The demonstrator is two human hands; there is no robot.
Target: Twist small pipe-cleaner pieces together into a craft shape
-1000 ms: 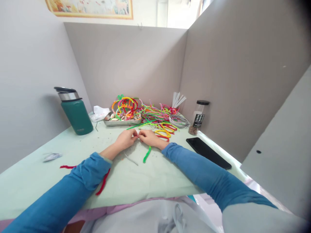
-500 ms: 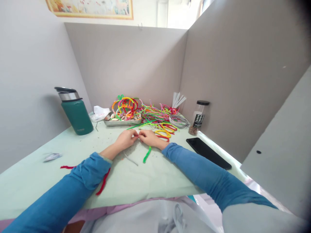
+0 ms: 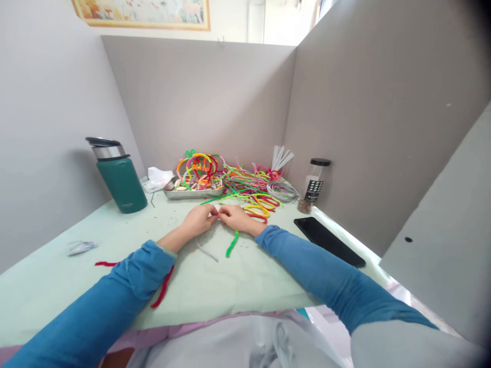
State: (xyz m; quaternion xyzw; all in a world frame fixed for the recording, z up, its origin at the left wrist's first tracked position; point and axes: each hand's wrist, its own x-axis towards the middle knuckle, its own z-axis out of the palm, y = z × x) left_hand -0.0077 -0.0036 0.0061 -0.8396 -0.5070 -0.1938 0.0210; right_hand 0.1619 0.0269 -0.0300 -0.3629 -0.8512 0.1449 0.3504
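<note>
My left hand point(image 3: 199, 220) and my right hand point(image 3: 235, 218) meet fingertip to fingertip over the middle of the table, both closed in a pinch. What they pinch is too small and covered to make out. Just below them lies a short green pipe cleaner point(image 3: 231, 244), and a thin grey wire point(image 3: 207, 252) rests beside it. A red pipe cleaner point(image 3: 163, 289) shows from beneath my left sleeve. Close to my right wrist are yellow and red bent pipe cleaners point(image 3: 258, 210).
Behind my hands stands a metal tray point(image 3: 194, 194) with colourful pipe-cleaner shapes. Beside it are a pile of pipe cleaners point(image 3: 247, 181) and a wire coil point(image 3: 283, 192). A green bottle point(image 3: 123, 185) is left; a clear jar point(image 3: 313, 186) and black phone point(image 3: 329, 242) are right.
</note>
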